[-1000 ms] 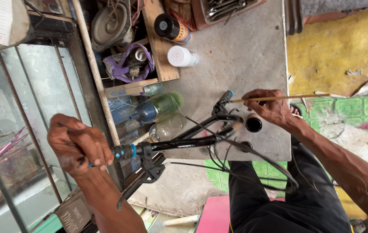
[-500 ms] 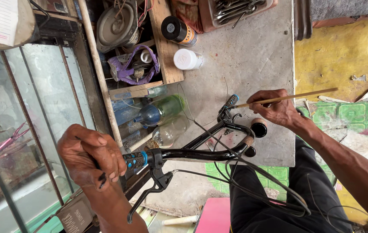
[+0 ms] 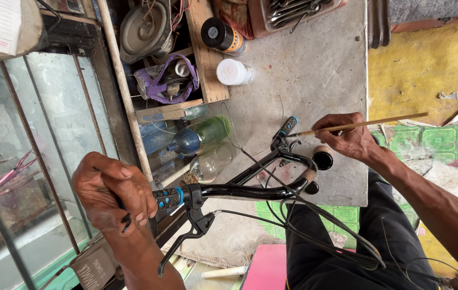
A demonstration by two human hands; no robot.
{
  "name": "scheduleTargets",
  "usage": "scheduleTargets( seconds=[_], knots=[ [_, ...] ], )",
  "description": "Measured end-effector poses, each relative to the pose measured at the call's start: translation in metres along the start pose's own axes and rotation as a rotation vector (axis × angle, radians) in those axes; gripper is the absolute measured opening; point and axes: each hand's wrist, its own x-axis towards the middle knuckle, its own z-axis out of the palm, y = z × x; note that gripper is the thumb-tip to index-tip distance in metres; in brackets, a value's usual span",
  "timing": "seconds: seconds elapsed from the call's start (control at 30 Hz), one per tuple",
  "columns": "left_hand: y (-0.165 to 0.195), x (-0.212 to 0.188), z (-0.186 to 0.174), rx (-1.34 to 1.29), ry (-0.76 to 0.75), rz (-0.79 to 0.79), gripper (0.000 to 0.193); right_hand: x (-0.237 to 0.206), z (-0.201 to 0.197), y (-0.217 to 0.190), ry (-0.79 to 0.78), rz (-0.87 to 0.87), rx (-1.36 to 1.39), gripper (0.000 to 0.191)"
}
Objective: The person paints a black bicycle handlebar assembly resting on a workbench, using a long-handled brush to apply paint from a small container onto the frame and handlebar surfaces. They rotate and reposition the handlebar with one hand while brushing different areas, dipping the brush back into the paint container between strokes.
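The left hand [image 3: 113,193] is wrapped tight around the grip of a black handlebar [image 3: 240,188]. The right hand [image 3: 347,137] pinches a thin stick [image 3: 368,124], its tip at the handlebar's other grip, above the grey counter [image 3: 315,70].

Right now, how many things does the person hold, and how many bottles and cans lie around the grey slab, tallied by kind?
Black bicycle handlebar, gripped by left hand: 1
Thin wooden-handled brush, in right hand: 1
Plastic bottles: 2
Black-capped spray can: 1
White-lidded jar: 1
Total: 6
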Motion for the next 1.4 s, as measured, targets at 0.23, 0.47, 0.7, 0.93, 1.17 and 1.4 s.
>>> scheduleTargets(
  seconds=[0.23,0.47,0.7,0.93,1.17,1.4],
  knots=[
    [-0.002,-0.003,-0.001,0.016,0.002,0.010,0.054,-0.003,-0.001,0.003,0.040,-0.011,0.127,0.020],
    [0.000,-0.002,-0.006,0.014,-0.055,-0.012,0.058,-0.006,0.000,0.007,0.025,0.040,0.165,0.020],
    [0.000,-0.002,-0.005,0.021,-0.048,-0.012,0.057,-0.004,0.002,0.007,0.030,0.049,0.178,0.020],
    [-0.001,-0.003,-0.002,0.035,-0.009,-0.001,0.055,-0.004,-0.001,0.008,0.042,0.045,0.249,0.019],
    [-0.002,-0.001,-0.001,0.039,-0.005,-0.006,0.060,-0.007,0.000,0.008,-0.023,0.054,0.017,0.018],
    [-0.002,0.001,0.000,0.023,-0.008,-0.013,0.059,-0.007,0.003,0.011,0.048,-0.104,0.087,0.015]
  ],
)
